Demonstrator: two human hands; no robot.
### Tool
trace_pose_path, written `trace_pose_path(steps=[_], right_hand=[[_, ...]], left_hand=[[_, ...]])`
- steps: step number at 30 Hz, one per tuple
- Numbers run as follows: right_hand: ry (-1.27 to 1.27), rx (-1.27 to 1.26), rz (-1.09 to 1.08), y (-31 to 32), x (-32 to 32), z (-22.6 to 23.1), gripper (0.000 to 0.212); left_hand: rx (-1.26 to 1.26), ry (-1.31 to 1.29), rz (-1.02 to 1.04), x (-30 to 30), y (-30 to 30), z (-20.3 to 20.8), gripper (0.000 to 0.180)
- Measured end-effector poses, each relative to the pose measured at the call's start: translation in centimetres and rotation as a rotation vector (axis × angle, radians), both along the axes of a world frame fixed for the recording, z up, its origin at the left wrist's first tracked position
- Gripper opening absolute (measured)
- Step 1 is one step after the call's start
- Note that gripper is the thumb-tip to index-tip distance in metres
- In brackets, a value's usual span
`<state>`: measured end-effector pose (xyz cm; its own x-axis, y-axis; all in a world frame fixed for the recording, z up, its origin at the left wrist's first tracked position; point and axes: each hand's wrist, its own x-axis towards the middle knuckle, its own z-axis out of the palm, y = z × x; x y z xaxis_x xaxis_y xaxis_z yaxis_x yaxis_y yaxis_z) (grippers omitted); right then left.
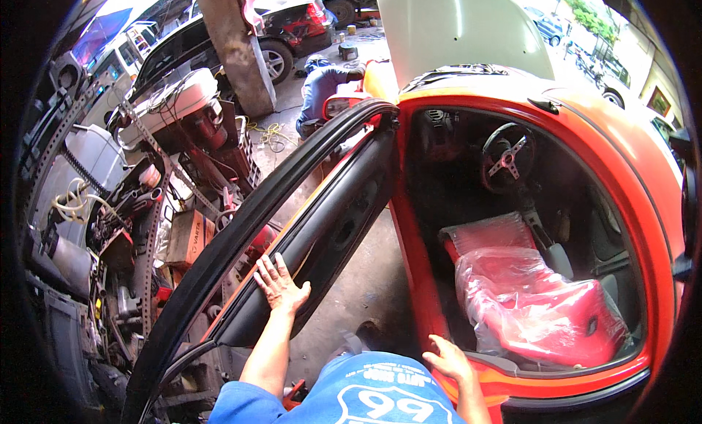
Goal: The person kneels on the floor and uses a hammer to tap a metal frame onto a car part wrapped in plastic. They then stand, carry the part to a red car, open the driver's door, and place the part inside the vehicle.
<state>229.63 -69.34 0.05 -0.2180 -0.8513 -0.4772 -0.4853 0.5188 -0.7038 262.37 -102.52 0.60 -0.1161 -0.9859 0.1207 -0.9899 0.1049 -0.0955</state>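
An orange-red car door (322, 226) with a black inner panel and black window frame stands swung out on my left. My left hand (281, 284) lies on the top edge of that panel, fingers spread. My right hand (449, 359) is by the rear edge of the door opening, fingers apart; whether it touches the red body (420, 278) I cannot tell. Inside the car, a red seat (541, 314) is wrapped in clear plastic. A steering wheel (507, 158) with silver spokes is farther in, on the right side.
A metal rack with tools and parts (139, 205) crowds the left, beside an orange box (191, 236). A person in blue (322, 91) bends down beyond the door, near a concrete pillar (234, 51). The car's pale bonnet (457, 36) is raised. A dark car (285, 29) stands behind.
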Motion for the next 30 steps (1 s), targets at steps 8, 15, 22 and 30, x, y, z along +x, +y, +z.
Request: trace_pose_path(steps=[8, 15, 22, 30], right_hand=[[0.047, -0.013, -0.075, -5.3, 0.0, 3.1, 0.070], [0.023, 0.069, -0.061, -5.9, 3.2, 1.3, 0.071], [-0.075, 0.052, -0.058, -6.8, 5.5, -0.6, 0.070], [0.057, 0.011, -0.068, -5.1, 5.6, -1.2, 0.069]], left_hand=[[-0.091, 0.054, -0.166, 3.7, -2.5, 0.1, 0.120], [-0.096, 0.064, -0.164, 4.2, -3.4, 0.8, 0.115], [-0.193, 0.073, -0.191, 5.0, -4.3, -0.1, 0.106], [-0.304, 0.023, -0.128, 4.6, -4.8, -2.3, 0.095]])
